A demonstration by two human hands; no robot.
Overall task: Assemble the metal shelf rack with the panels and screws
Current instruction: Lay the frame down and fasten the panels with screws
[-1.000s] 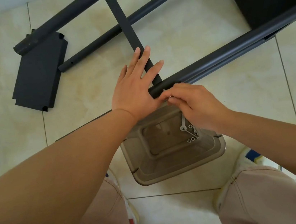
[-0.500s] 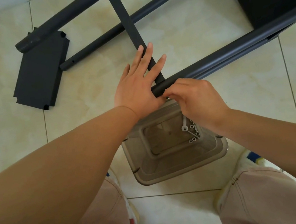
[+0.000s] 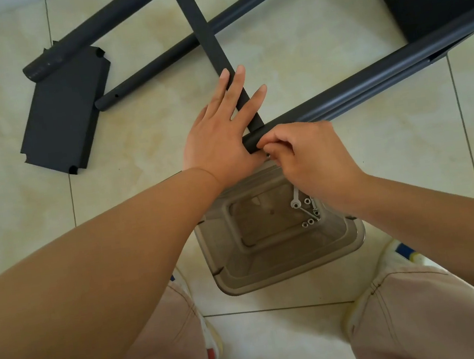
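Both hands at the end of a rack tube, low over the tiled floor.

From the head view, the left hand (image 3: 217,133) lies flat, fingers straight, on the dark crossbar (image 3: 204,33). The right hand (image 3: 305,155) curls at the tube (image 3: 368,83) end, fingertips pinching something small there; I cannot tell what. Screws (image 3: 309,212) sit in the tray (image 3: 287,275) below; a loose panel (image 3: 61,115) lies on the left.

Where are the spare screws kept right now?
The screws lie in the clear plastic tub on the floor between the person's knees, at its right side, just below the right hand.
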